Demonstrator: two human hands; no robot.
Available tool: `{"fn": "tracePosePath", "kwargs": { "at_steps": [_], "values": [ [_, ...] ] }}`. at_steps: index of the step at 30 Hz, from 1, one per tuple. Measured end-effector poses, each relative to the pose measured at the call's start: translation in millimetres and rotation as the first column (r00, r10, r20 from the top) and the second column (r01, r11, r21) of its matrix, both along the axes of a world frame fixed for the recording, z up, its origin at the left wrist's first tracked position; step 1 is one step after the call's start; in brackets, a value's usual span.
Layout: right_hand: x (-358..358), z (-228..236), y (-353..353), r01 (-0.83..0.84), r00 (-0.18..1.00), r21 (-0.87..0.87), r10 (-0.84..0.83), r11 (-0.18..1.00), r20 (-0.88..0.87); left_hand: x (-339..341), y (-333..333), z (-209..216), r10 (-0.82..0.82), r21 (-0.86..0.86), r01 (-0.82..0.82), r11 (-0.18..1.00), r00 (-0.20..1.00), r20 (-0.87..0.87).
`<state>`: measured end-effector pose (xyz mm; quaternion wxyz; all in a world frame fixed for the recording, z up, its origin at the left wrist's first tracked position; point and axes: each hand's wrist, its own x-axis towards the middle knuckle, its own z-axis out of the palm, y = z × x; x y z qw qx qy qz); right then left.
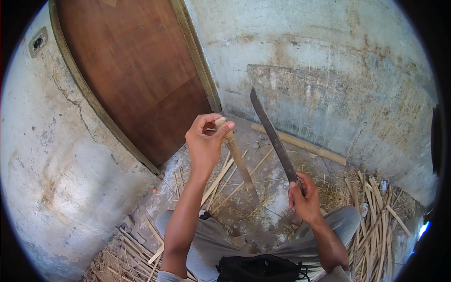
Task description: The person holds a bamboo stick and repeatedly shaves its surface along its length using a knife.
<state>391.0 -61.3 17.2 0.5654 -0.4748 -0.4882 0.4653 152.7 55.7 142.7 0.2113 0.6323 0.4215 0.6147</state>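
Beyond the left fingers [208, 118] and leftward stands a brown door [136, 70]; farther left, a cracked wall [80, 155]; to their right, a stained wall [329, 80]; below, dusty floor [279, 201].

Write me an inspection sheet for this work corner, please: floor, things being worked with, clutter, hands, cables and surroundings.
Surface: grey floor, dusty, with straw-like shavings.
Job's things: long stick, slanting downward; long knife, dark-bladed, tip pointing away.
Clutter: strip pile at right, more strips at left; pole lying along the stained wall.
Hands: left hand pinches the stick's upper end; right hand grips the knife.
Cables: nothing seen.
Surroundings: brown door, cracked wall at left.
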Motion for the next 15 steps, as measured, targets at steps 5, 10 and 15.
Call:
{"fn": "tracePosePath", "kwargs": {
  "at_steps": [5, 10, 15],
  "values": [
    [-10, 27, -4, -0.009, 1.0, -0.02, 0.009, 1.0, -0.001, 7, -10, 5, 0.189, 0.148, -0.167, 0.975, 0.97, -0.152],
    [-33, 100, -6, -0.045, 0.997, 0.076, 0.041, 0.996, 0.06, 4, -14, 12, 0.093, 0.157, -0.059, 0.986, 0.972, -0.217],
    [-54, 127, 4, -0.033, 0.977, 0.26, -0.024, 0.965, 0.214, 11, -17, 7, 0.058, 0.107, -0.046, 0.993, 0.992, -0.114]
  ]
}}
